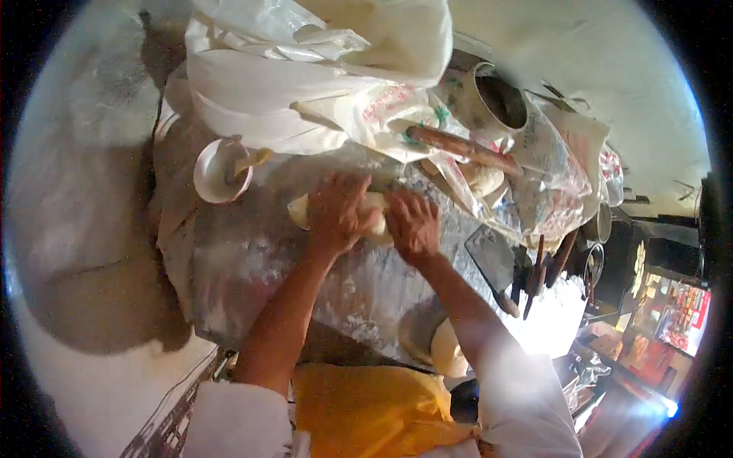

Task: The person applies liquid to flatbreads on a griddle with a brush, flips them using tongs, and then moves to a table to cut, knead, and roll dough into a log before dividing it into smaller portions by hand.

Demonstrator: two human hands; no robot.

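A pale roll of dough [377, 217] lies on the floured work table [343, 294]. My left hand [337, 212] presses down on its left part, fingers curled over it, and one end of the dough pokes out to the left. Close beside it, my right hand [414, 226] bears on the dough's right end with fingers bent over. The dough under both palms is hidden. To the left stands a bowl [203, 174] with a light-coloured handle or scoop [253, 159] resting across its rim.
A large white plastic sack [267, 99] fills the back. Behind on the right are a rolling pin [466, 150], a bucket [479, 91] and a covered dough lump [485, 181]. A flat scraper [491, 256] lies right; another dough piece [449, 349] sits near the front edge.
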